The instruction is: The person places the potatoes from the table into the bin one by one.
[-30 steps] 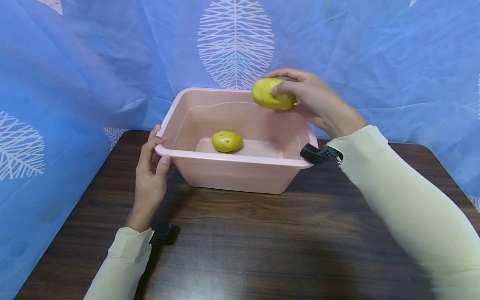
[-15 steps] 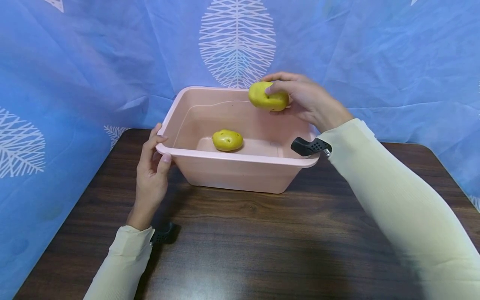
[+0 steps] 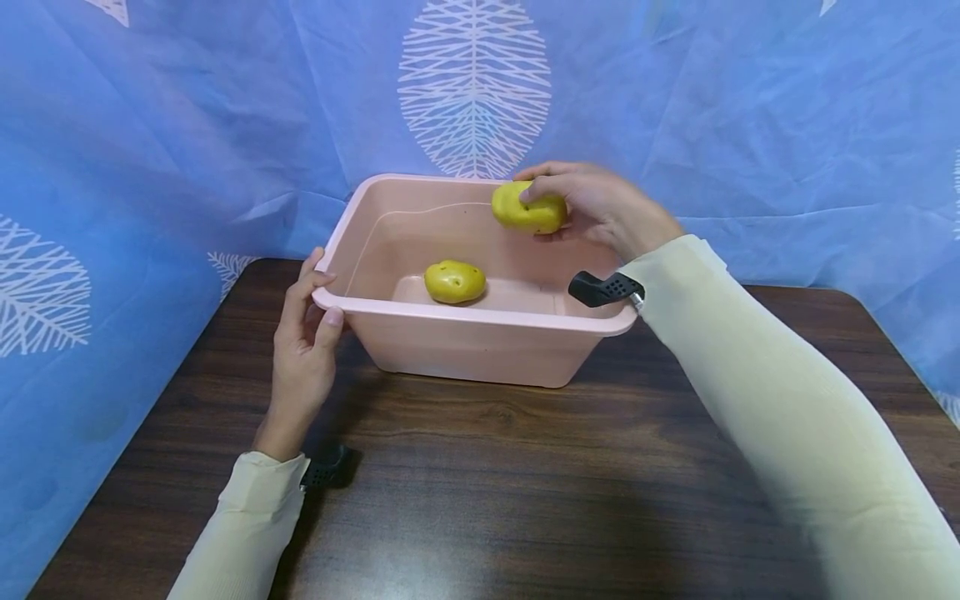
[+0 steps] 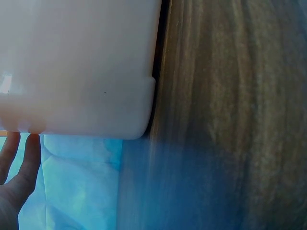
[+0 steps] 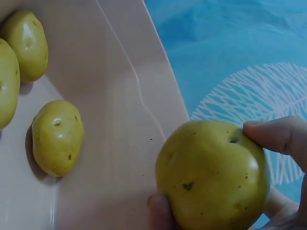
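My right hand [image 3: 600,204] holds a yellow potato [image 3: 527,215] between thumb and fingers, over the back right of a pink plastic tub [image 3: 480,317]. In the right wrist view this potato [image 5: 211,177] looks large and close, the thumb on one side and a fingertip on another. Another potato [image 3: 453,282] lies on the tub floor in the head view. The right wrist view shows two more potatoes, one of them [image 5: 29,48] partly behind the other [image 5: 7,86]; the head view hides both. My left hand [image 3: 300,350] grips the tub's left front corner, thumb outside, fingers at the rim.
The tub stands toward the back of a dark wood table [image 3: 480,467]. Behind it hangs a blue cloth [image 3: 750,125] with white leaf prints. A black wrist-camera mount [image 3: 603,289] on the right sleeve overlaps the tub's front right rim.
The right hand has moved left and down with its potato, into the upper part of the tub's opening. The left hand and the tub have kept their places.
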Available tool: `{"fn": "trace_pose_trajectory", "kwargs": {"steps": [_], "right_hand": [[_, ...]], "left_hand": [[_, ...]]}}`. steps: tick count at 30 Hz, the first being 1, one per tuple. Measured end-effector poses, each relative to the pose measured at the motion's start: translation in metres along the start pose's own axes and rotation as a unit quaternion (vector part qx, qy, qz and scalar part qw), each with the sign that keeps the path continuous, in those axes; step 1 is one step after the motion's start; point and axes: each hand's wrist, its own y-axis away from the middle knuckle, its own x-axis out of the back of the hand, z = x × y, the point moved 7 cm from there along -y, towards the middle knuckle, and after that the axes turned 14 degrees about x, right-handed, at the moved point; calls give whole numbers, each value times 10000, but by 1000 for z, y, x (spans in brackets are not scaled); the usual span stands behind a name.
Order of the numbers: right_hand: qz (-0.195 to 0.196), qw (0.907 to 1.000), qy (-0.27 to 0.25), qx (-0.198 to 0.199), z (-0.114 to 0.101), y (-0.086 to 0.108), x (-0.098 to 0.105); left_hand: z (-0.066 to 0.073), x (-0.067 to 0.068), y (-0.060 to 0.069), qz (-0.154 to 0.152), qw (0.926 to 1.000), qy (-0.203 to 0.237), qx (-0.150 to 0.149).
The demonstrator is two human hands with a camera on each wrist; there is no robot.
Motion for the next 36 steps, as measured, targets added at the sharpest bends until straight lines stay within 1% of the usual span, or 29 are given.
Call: {"fn": "trace_pose_trajectory", "kwargs": {"steps": [3,8,11,16,23,29,36], "right_hand": [[-28,9999,55,-161,5,-1,2],[-3,9994,240,-237,10,-3,5],[-61,9989,369,-286,12,-2,7],[-268,9981,534,-177,12,-3,5],[-241,9975,647,-143,13,-2,6],[-284,9961,826,-157,13,-1,6],[-274,9922,1206,-159,15,-4,4]], "left_hand": [[-1,-1,0,-34,10000,54,7],[0,0,1,23,9999,-83,-64],[0,0,1,12,10000,-34,-72],[0,-1,1,-55,9999,97,-61],[-1,-1,0,-3,10000,-46,-10],[0,0,0,-8,10000,-41,-26],[0,0,0,-6,10000,-38,-15]]}}
